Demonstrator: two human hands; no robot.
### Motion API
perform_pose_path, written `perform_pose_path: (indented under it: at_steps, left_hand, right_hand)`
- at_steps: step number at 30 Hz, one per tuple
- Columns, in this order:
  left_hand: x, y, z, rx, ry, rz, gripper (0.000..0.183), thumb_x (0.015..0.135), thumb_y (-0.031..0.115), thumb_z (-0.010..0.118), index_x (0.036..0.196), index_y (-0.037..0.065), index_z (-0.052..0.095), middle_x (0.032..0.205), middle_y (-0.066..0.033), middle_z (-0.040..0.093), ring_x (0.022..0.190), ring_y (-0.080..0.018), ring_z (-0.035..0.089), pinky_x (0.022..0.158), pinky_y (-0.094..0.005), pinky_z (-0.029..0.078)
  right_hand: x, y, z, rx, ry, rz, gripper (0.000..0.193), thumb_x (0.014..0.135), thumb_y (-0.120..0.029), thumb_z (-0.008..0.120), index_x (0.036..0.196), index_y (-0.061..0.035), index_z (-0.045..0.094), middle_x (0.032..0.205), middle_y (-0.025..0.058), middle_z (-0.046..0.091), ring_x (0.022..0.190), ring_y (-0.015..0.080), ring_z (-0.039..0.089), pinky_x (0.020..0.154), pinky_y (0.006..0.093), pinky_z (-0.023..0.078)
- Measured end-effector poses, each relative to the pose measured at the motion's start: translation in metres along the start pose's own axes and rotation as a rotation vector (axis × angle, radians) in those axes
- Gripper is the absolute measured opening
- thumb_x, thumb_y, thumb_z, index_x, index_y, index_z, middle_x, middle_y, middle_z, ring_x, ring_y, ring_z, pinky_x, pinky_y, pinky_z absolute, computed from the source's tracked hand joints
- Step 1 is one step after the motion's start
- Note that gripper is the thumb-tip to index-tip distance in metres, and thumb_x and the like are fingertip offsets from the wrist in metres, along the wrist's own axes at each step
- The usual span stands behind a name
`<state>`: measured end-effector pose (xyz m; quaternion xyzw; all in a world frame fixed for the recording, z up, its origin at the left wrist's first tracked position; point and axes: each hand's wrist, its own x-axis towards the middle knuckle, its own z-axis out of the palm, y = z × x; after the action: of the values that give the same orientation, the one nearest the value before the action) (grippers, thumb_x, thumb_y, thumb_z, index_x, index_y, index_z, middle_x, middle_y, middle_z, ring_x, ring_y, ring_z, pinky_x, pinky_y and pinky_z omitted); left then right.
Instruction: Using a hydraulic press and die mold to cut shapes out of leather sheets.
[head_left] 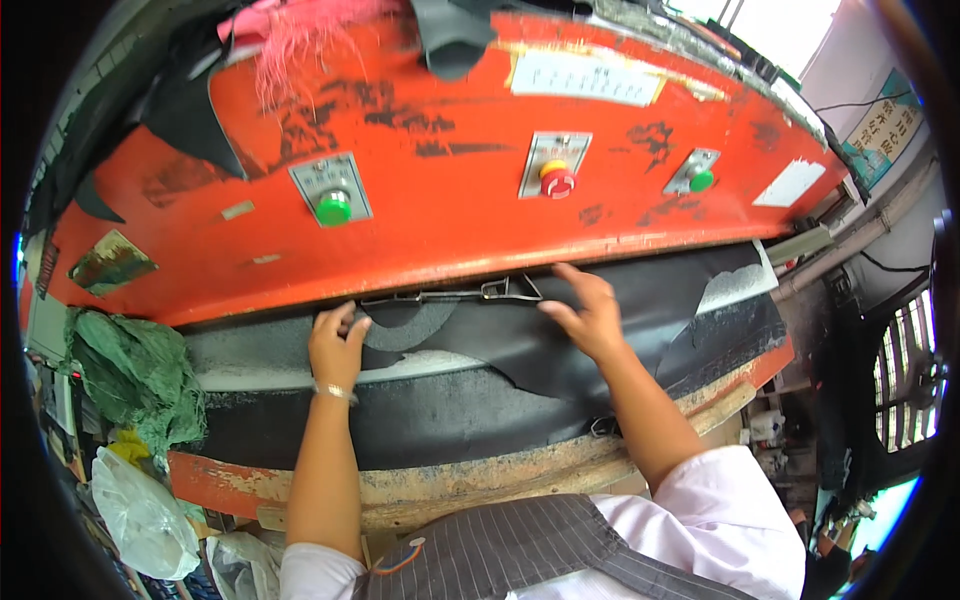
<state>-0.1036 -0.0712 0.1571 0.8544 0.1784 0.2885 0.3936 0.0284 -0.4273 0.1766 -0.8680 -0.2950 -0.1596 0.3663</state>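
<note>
A thin metal cutting die [470, 294] lies on a sheet of black leather [610, 310], close under the lower edge of a red press beam [430, 225]. My left hand [335, 345] rests at the left end of the die, palm down, with thumb and forefinger slightly apart. Past the die's right end is my right hand [590, 312], its thumb and forefinger spread wide, with nothing seen between them. Part of the die's far side is hidden beneath the beam. A curved cut-out in the leather, near my left hand, bares the grey surface below.
The beam carries a left green button [334, 208], a red stop knob [558, 181] and a right green button [701, 181]. Green netting [140, 370] and a clear plastic bag [145, 515] hang at left. A worn wooden edge [480, 485] runs along the front.
</note>
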Motion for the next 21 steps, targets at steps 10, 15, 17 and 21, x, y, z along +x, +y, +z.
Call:
perform_pose_path:
  at_steps: [10,15,17,21]
  left_hand:
    - [0.068,0.203,-0.035,0.271,0.291,0.717,0.029,0.089,0.011,0.062,0.065,0.002,0.048,0.067,-0.0122,0.045,0.062,-0.0304,0.045,0.058,-0.0398,0.037]
    - [0.002,0.192,-0.042,0.104,0.031,0.362,0.033,0.088,0.015,0.065,0.061,0.003,0.049,0.061,-0.0123,0.043,0.057,-0.0306,0.045,0.054,-0.0414,0.036]
    - [-0.048,0.167,-0.036,0.113,-0.224,0.349,0.031,0.085,0.02,0.067,0.06,0.005,0.056,0.064,-0.0128,0.051,0.06,-0.0304,0.051,0.055,-0.0424,0.04]
    - [-0.149,0.154,-0.042,0.116,-0.538,0.092,0.017,0.083,0.022,0.068,0.074,0.008,0.07,0.07,-0.0088,0.059,0.07,-0.0287,0.057,0.064,-0.0408,0.047]
  right_hand:
    - [0.149,0.016,-0.174,-0.377,1.023,0.019,0.064,0.097,-0.035,0.049,0.144,0.0023,0.029,0.15,0.026,0.024,0.14,0.0378,0.022,0.113,0.0492,0.017]
    - [0.091,0.006,-0.151,-0.229,0.797,-0.22,0.063,0.091,-0.026,0.059,0.142,0.0017,0.033,0.146,0.0241,0.031,0.136,0.0385,0.028,0.111,0.0506,0.022]
    - [0.039,0.004,-0.122,-0.197,0.511,-0.447,0.06,0.082,-0.023,0.07,0.133,-0.0013,0.045,0.13,0.0197,0.051,0.122,0.0376,0.046,0.104,0.0494,0.032]
    - [-0.045,-0.061,-0.105,-0.059,-0.422,-0.343,0.065,0.078,-0.046,0.071,0.127,-0.0063,0.054,0.122,0.0144,0.056,0.109,0.0319,0.052,0.093,0.0432,0.039]
